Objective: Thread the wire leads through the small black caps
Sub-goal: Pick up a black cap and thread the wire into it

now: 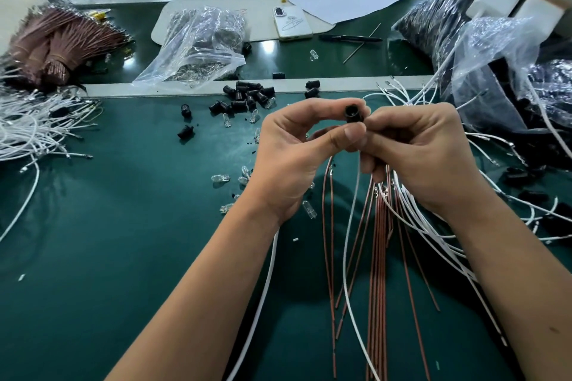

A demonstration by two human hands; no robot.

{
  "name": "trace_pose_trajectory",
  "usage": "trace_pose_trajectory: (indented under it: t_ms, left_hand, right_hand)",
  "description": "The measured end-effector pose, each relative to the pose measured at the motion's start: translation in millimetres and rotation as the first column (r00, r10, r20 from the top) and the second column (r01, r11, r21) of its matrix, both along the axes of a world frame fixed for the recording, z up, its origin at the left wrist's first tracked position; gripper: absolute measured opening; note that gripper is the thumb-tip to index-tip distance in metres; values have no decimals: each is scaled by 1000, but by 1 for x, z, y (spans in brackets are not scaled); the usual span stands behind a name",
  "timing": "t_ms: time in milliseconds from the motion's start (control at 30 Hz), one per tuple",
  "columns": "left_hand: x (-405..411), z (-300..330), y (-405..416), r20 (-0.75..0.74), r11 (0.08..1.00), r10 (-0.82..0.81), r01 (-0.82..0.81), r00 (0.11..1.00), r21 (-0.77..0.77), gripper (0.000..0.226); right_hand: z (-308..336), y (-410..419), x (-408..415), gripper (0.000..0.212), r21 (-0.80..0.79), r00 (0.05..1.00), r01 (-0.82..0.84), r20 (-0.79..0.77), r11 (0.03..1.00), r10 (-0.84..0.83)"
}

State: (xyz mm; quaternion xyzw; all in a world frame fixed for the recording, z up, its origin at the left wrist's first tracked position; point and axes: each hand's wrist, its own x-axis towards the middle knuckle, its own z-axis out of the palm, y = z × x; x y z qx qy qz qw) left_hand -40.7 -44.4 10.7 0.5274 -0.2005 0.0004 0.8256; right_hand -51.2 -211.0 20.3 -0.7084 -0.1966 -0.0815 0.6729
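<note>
Fingertips of the left hand pinch a small black cap, its open mouth tilted up toward the camera. Right hand sits just beside it, touching, its grip curled round a bunch of brown and white wire leads that hang down over the green bench. The lead tips are hidden inside the fingers, directly below and right of the cap, so the right hand likely feeds upward. Loose caps lie beyond.
</note>
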Motion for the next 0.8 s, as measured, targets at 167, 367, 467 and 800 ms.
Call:
trace_pose_trajectory:
  t_ms: [167,367,467,800]
  left_hand:
    - [3,-5,-3,-71,1000,10,-12,997,-26,16]
    - [2,-9,-6,-251,995,40,-63,967,-82,19]
    - [3,-7,-4,-216,993,58,-77,975,-85,19]
    - [2,-5,-3,-117,997,67,-71,991,-31,18]
  right_hand:
    - [-3,-3,3,16,-25,997,17,-76,1000,-19]
    - [-8,-2,7,9,-21,979,-9,-204,1000,5]
    - [-6,-4,7,8,-5,980,-21,-199,1000,19]
    - [-3,-3,5,5,17,988,14,-151,1000,-11]
